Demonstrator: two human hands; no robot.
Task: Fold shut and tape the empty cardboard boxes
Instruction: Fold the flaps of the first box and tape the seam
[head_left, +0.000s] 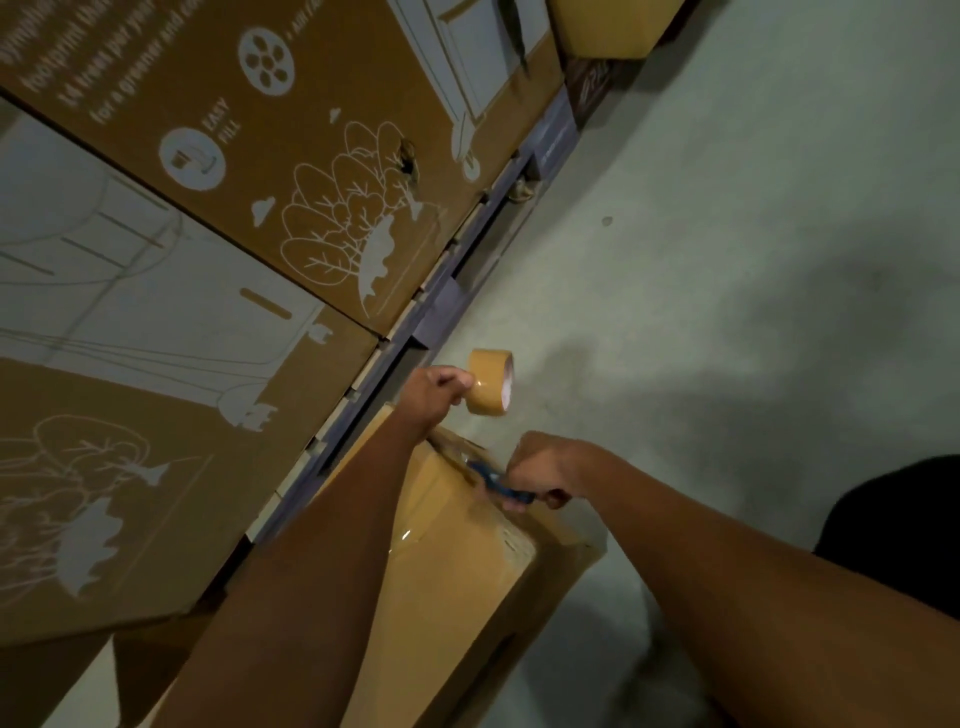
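A plain cardboard box (452, 561) lies under both my arms, its top folded shut and covered by a glossy strip of brown tape. My left hand (434, 387) holds a roll of brown tape (491, 382) just beyond the box's far end, lifted off the floor. A stretch of tape runs from the roll back to the box edge. My right hand (540, 467) grips a blue-handled cutter (493, 480) whose blade end points at that taut tape by the box corner.
Large printed cartons (249, 171) are stacked on a blue pallet (441, 301) along the left. Grey concrete floor (727, 260) spreads to the right. A dark shape (904, 525) sits at the right edge.
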